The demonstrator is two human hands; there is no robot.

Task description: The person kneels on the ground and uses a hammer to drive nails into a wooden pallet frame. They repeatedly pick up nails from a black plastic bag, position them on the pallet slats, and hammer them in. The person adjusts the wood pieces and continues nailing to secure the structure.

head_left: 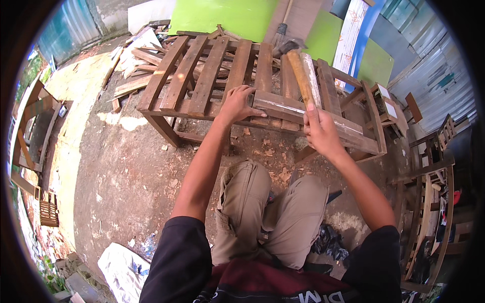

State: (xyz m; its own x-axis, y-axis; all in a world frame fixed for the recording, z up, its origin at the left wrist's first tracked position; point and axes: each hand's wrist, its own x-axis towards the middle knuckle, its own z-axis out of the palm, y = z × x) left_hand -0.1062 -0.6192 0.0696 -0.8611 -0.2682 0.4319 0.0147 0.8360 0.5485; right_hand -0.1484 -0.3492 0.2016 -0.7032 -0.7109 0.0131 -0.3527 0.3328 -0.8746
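Note:
A hammer (300, 74) with a pale wooden handle is gripped in my right hand (321, 130), its dark head raised at the far end of the handle. Below it is a slatted wooden bench (202, 107). Along the bench's front edge lies a wooden board (283, 104) with a white streak down its side. My left hand (237, 105) is closed around the board's left end, thumb on the near side and fingers on the far side. No nail can be made out near either hand.
Scrap wood (139, 83) is heaped behind the bench at the left. Green panels (222, 17) and a broom (281, 31) stand at the back. Wooden frames (437, 202) crowd the right. A white sack (121, 267) lies at the lower left; wood chips litter the ground.

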